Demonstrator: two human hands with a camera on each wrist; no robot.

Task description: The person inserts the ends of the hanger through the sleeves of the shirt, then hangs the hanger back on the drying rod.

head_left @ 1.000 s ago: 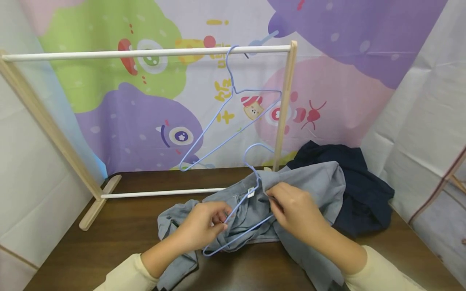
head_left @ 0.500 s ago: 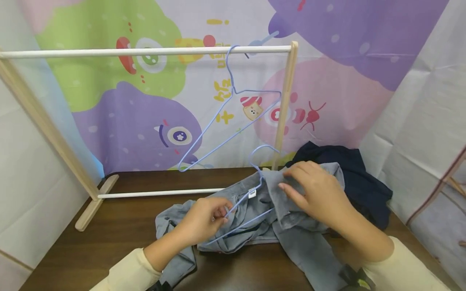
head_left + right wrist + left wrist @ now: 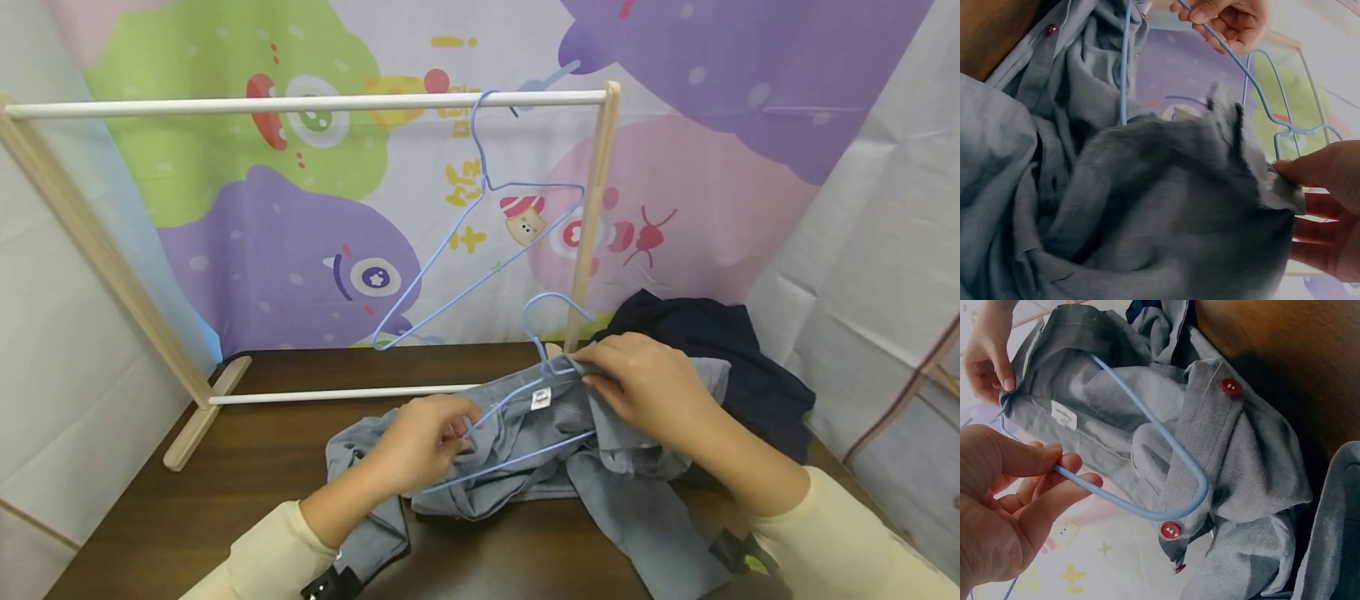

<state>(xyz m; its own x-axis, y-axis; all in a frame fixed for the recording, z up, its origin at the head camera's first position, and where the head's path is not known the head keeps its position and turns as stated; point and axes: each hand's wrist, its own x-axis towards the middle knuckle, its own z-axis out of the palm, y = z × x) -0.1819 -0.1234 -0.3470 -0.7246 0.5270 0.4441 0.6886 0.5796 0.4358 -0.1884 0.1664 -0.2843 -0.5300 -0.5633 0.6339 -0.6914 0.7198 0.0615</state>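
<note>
A grey shirt with red buttons and a white label lies rumpled on the table. A light-blue wire hanger lies over its opened front, and the right arm of the hanger runs under the cloth. My left hand pinches the hanger's left arm between thumb and fingers. Near the hanger's neck, my right hand pinches the shirt's upper edge, as the right wrist view also shows. The hanger's hook sticks up beyond the cloth. Folds hide the hanger's right end.
Behind the shirt stands a rack with a white top rail and wooden posts. A second blue hanger hangs from that rail, near the right post. Dark navy cloth lies at the right. A printed curtain closes the back.
My right hand let go of the shirt edge, opened above it, and now pinches it again nearer the hanger's neck. The hanger has shifted slightly right, with my left hand still holding it.
</note>
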